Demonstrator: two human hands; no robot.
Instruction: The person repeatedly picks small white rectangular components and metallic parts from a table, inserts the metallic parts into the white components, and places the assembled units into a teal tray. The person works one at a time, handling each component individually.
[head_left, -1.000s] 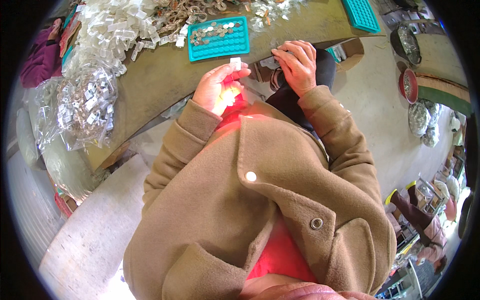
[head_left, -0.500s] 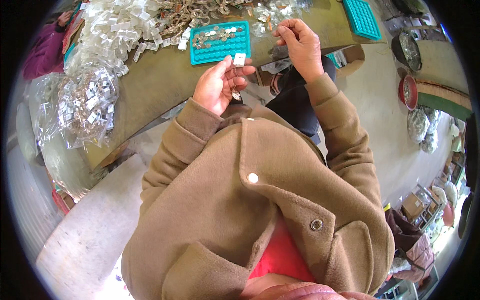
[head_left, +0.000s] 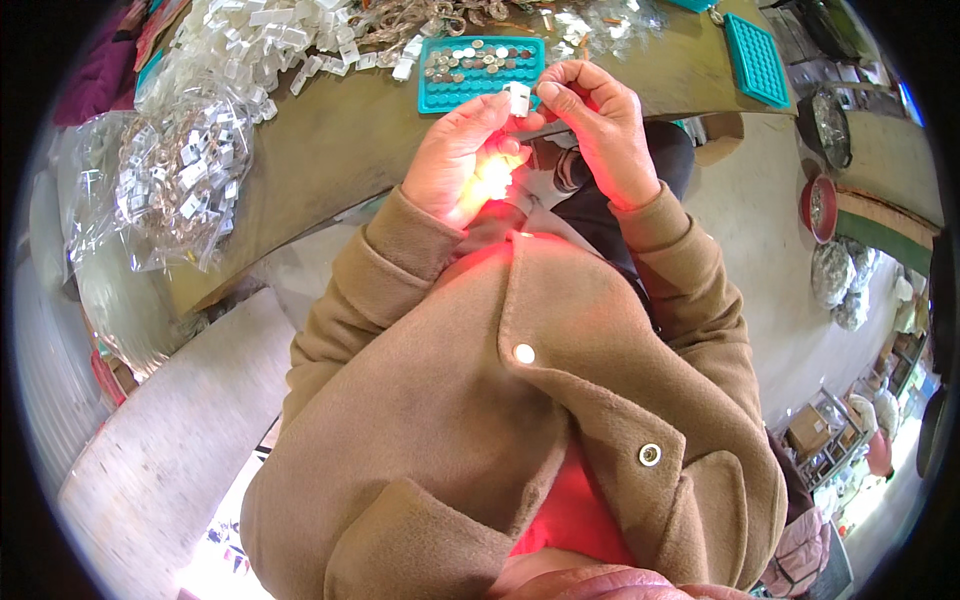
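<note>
Grips a small white plastic box (head_left: 518,99) in the left hand (head_left: 455,150), by the near right part of the teal tray (head_left: 440,97). Has the right hand (head_left: 612,125) close against it; cannot tell whether grasping anything. Could drop the box through so slight a fingertip hold, or scatter the round discs (head_left: 491,66) by knocking the tray. On the surface (head_left: 325,150), heaped clear plastic pieces (head_left: 265,40) far left, a filled clear bag (head_left: 190,170) nearer; off right, a red bowl (head_left: 830,218).
</note>
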